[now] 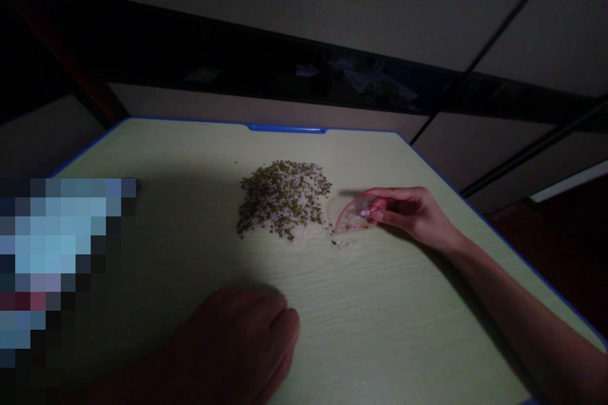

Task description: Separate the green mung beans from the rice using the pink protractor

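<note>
A mixed pile of small greenish-brown seeds and white grains (285, 196) lies on the pale tabletop (361, 329). Just to its right, my right hand (413, 212) pinches a clear, red-edged protractor (354, 215) between thumb and fingers. The protractor's curved edge faces the pile, and its right end is covered by my fingers. A few loose grains (342, 247) lie below it. Nearer to me, my left hand (247, 335) is curled into a fist, dark in shadow. Its palm side is hidden, so whatever may be inside does not show.
A blue edge trim (287, 129) runs along the table's far side. Beyond stands a panelled cabinet or wall (275, 107) with a dark recess (356, 73) holding papers. A pixelated bluish patch (52, 234) covers the left side. The light is dim.
</note>
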### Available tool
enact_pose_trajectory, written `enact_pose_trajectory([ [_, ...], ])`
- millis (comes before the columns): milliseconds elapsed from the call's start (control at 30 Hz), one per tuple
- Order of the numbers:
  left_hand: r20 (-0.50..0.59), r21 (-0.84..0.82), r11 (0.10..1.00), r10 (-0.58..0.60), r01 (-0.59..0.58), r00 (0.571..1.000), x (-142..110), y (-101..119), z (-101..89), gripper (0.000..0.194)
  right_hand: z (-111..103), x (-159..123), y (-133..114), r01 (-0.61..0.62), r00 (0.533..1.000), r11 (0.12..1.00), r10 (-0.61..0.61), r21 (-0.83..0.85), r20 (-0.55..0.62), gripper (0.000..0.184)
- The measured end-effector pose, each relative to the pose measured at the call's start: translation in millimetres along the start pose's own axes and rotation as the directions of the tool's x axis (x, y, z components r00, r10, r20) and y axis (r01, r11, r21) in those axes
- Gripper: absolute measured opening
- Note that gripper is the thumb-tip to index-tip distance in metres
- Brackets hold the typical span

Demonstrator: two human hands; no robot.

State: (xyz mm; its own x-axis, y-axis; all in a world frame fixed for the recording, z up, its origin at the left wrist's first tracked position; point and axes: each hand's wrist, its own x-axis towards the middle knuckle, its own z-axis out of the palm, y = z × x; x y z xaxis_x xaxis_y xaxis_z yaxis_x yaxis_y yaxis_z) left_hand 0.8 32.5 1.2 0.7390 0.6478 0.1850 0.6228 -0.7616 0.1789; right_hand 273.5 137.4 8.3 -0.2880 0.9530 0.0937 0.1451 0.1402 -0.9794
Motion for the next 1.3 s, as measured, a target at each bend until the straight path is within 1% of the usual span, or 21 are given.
enact_pose_trajectory([
  [100,0.004,0.004,1.000,0.005,-0.005,1.000,0.1,0.3,0.2,0.018,1.0,-0.2,0.3,0.021,1.000,0.999,-0.021,-0.038,0.007,0.030],
  [200,-0.001,0.009,1.000,0.003,-0.003,1.000,0.1,1.1,0.4,0.017,1.8,-0.9,-0.3,0.029,0.999,0.999,-0.029,-0.039,0.022,0.030],
  [400,0.004,-0.008,1.000,-0.017,0.017,1.000,0.2,1.4,0.4,0.018,1.4,-1.9,-1.9,0.021,0.997,0.999,-0.019,-0.038,0.071,0.030],
  [633,-0.001,-0.018,1.000,0.000,0.000,1.000,1.2,0.1,-0.8,0.018,-0.7,-2.9,-3.8,0.016,0.991,0.999,-0.012,-0.036,0.130,0.029],
  [833,-0.002,-0.018,1.000,-0.006,0.006,1.000,0.7,0.8,-2.3,0.017,-0.2,-4.6,-4.8,-0.006,0.988,0.999,0.014,-0.050,0.153,0.028],
  [900,0.000,-0.021,1.000,-0.004,0.004,1.000,0.6,0.9,-2.7,0.018,-0.6,-4.2,-4.2,0.003,0.990,0.999,0.003,-0.040,0.144,0.029],
  [1067,0.022,-0.009,1.000,-0.002,0.002,1.000,2.3,0.7,-4.7,0.017,0.5,-2.8,-0.8,0.016,0.998,1.000,-0.015,-0.009,0.063,0.031],
  [1300,0.035,-0.014,1.000,0.013,-0.013,0.999,4.9,1.0,-6.6,0.017,2.9,-2.4,0.4,0.008,0.996,1.000,-0.008,-0.003,0.087,0.031],
])
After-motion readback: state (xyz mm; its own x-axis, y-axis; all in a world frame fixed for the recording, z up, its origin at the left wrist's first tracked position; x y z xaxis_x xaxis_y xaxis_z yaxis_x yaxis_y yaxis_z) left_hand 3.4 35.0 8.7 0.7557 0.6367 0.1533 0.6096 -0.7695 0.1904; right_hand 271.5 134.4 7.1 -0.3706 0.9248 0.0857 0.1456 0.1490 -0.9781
